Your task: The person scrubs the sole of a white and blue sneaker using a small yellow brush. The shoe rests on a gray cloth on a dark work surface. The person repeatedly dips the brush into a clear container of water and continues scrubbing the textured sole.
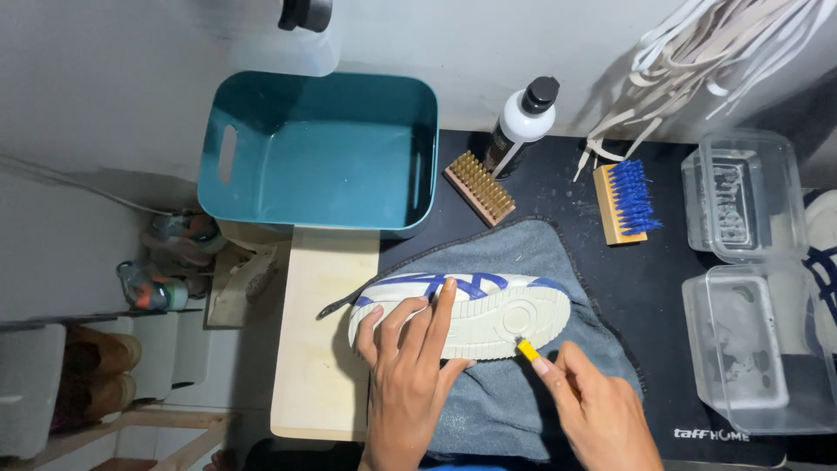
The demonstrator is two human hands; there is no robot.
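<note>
A white sneaker with blue stripes (488, 301) lies sole-up on a grey towel (523, 384). My left hand (410, 366) presses flat on the heel end of the sole and holds the shoe still. My right hand (597, 410) pinches a small yellow tool (527, 350), whose tip touches the lower edge of the sole near the middle.
A teal basin (222, 187) holding water stands at the back left. Behind the shoe lie a tan-bristled brush (479, 187), a black-capped bottle (520, 122) and a blue-bristled brush (626, 201). White laces (697, 52) hang at the top right. Two clear plastic boxes (750, 262) sit at the right.
</note>
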